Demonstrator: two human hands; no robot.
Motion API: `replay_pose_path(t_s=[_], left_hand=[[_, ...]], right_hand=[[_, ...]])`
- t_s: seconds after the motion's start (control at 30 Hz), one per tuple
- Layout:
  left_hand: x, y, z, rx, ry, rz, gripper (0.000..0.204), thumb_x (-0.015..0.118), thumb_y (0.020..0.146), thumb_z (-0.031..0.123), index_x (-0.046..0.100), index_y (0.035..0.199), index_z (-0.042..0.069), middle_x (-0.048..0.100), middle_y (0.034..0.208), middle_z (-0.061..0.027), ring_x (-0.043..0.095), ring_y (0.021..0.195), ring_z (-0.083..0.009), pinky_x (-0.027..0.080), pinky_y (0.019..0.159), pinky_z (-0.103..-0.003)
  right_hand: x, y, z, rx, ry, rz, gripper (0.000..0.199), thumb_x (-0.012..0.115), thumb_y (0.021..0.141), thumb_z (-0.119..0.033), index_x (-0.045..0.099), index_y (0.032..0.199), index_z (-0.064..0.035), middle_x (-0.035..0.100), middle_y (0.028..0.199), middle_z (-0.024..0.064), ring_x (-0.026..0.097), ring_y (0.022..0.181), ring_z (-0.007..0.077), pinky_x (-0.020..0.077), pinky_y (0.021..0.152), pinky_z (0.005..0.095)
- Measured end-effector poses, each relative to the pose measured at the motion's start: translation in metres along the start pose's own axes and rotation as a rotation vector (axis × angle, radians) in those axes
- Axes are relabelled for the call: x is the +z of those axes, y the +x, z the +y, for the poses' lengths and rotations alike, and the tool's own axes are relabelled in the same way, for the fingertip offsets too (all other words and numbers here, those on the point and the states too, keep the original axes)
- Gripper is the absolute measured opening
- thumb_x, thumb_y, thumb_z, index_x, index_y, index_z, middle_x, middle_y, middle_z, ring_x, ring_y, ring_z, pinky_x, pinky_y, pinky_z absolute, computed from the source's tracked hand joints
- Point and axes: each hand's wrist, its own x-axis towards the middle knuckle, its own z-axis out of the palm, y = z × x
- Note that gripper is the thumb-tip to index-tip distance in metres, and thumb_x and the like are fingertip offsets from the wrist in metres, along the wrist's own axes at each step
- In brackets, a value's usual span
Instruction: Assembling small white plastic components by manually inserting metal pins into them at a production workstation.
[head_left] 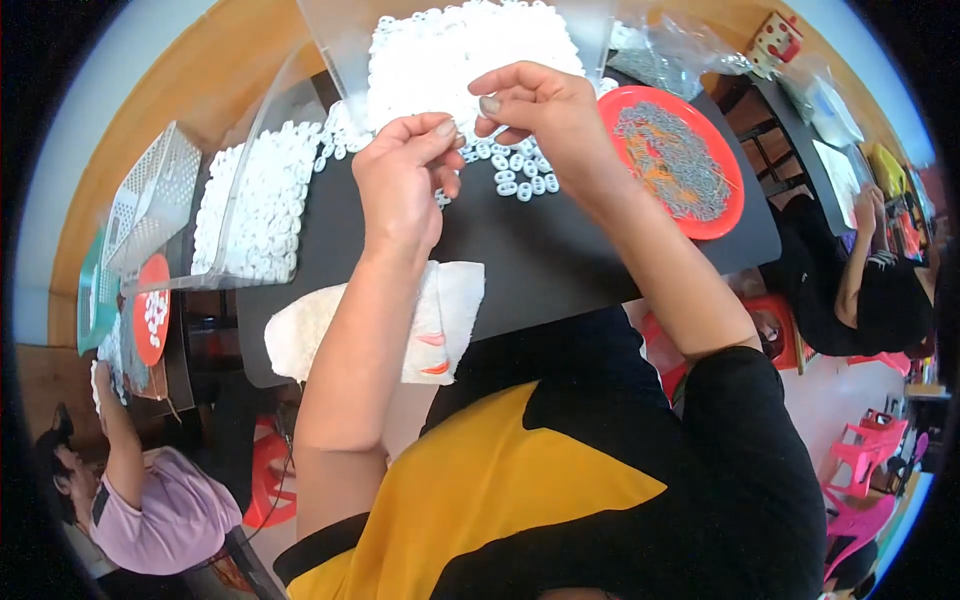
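Observation:
My left hand (402,180) is raised over the dark table, its thumb and index fingertip pressed together. Anything in that pinch is too small to make out. Close by on the right, my right hand (545,105) is curled with its thumb near the index finger; what it holds, if anything, cannot be made out. The two hands are apart. Below and behind them lie loose small white two-holed pieces (525,170), and beyond these a clear bin (340,50) heaped with more. Beside my right forearm, a red plate (733,205) carries thin grey metal pieces and some orange ones.
A folded white cloth (463,290) lies under my left forearm. Another clear bin (215,265) of white pieces and a white perforated basket (150,200) stand left. Clear plastic bags (690,55) lie at the back right. One person (165,505) works at left, another (890,300) at right.

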Motion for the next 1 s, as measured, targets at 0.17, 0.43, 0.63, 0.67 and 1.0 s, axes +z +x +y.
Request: replay_pose_path(t_s=[0.17,0.43,0.63,0.67,1.0], left_hand=[[-0.001,0.000,0.001,0.009,0.004,0.035,0.009,0.063,0.084,0.002,0.061,0.090,-0.005,0.063,0.076,-0.0107,0.056,0.057,-0.0125,0.039,0.043,-0.022],[0.000,0.000,-0.001,0.067,0.081,0.032,0.012,0.062,0.086,0.003,0.060,0.094,-0.005,0.063,0.078,-0.0105,0.056,0.060,-0.0135,0.041,0.044,-0.023],[0.006,-0.004,0.000,0.081,0.129,0.057,0.010,0.062,0.086,0.003,0.061,0.092,-0.004,0.063,0.078,-0.0100,0.056,0.059,-0.0129,0.040,0.044,-0.023],[0.005,-0.005,0.000,0.082,0.130,0.057,0.010,0.062,0.086,0.003,0.061,0.092,-0.004,0.063,0.078,-0.0100,0.056,0.059,-0.0129,0.040,0.044,-0.023],[0.006,-0.005,-0.003,0.085,0.071,0.047,0.008,0.061,0.086,0.002,0.060,0.091,-0.004,0.063,0.076,-0.0094,0.055,0.057,-0.0118,0.040,0.042,-0.022]], right_hand=[[0.003,0.003,0.012,-0.038,-0.004,0.004,0.021,0.059,0.088,-0.010,0.066,0.106,-0.0031,0.067,0.083,0.0031,0.063,0.081,0.0086,0.0470,0.071,0.0224],[0.001,0.003,0.019,-0.104,0.085,-0.046,0.023,0.059,0.089,-0.009,0.065,0.109,-0.0017,0.067,0.085,0.0042,0.064,0.083,0.0090,0.0477,0.072,0.0216],[0.002,0.000,0.020,-0.171,0.082,-0.070,0.023,0.059,0.089,-0.007,0.065,0.110,-0.0008,0.067,0.085,0.0043,0.063,0.083,0.0090,0.0479,0.072,0.0217],[0.002,0.000,0.020,-0.172,0.084,-0.069,0.023,0.059,0.089,-0.007,0.065,0.110,-0.0008,0.067,0.085,0.0043,0.063,0.083,0.0090,0.0479,0.072,0.0217],[0.004,-0.003,0.021,-0.242,0.062,-0.087,0.023,0.060,0.088,-0.005,0.065,0.110,-0.0005,0.066,0.085,0.0033,0.061,0.080,0.0070,0.0471,0.072,0.0205]])
